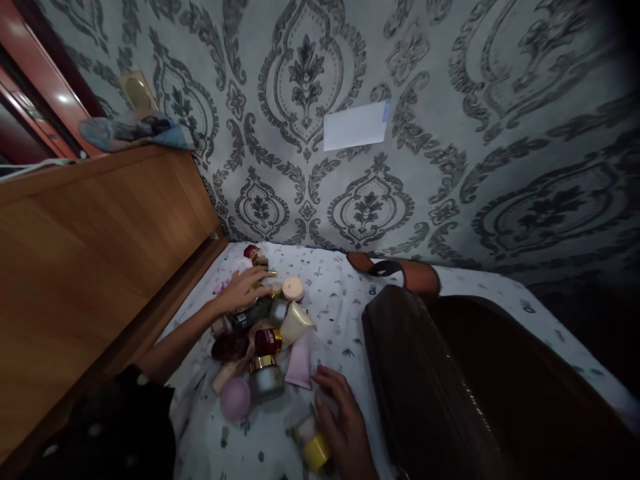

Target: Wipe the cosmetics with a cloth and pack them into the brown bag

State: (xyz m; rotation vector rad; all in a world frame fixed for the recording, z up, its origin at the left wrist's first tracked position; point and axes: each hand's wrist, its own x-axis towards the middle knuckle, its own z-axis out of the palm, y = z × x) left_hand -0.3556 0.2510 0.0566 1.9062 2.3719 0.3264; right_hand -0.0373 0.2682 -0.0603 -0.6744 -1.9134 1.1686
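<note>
My left hand [245, 291] reaches over a pile of cosmetics, palm down, fingers stretched out and apart. Under and beside it are a dark bottle [247, 317] and a round peach-coloured container [293, 289]. Lower in the pile lie a cream tube [297, 323], a pink tube [299, 363], a dark red jar [267, 342], a gold-lidded jar [267, 381] and a round pink container [235, 399]. My right hand [341, 417] is at the lower middle, thumb and fingers parted. Against its thumb side a jar with a yellow lid [316, 452] lies tilted and blurred.
A dark brown leather bag [407, 373] stands open on the right, its tan strap [420, 275] behind it. Everything rests on a white patterned sheet [335, 300]. A wooden panel [100, 233] borders the left, and a papered wall [300, 180] rises behind.
</note>
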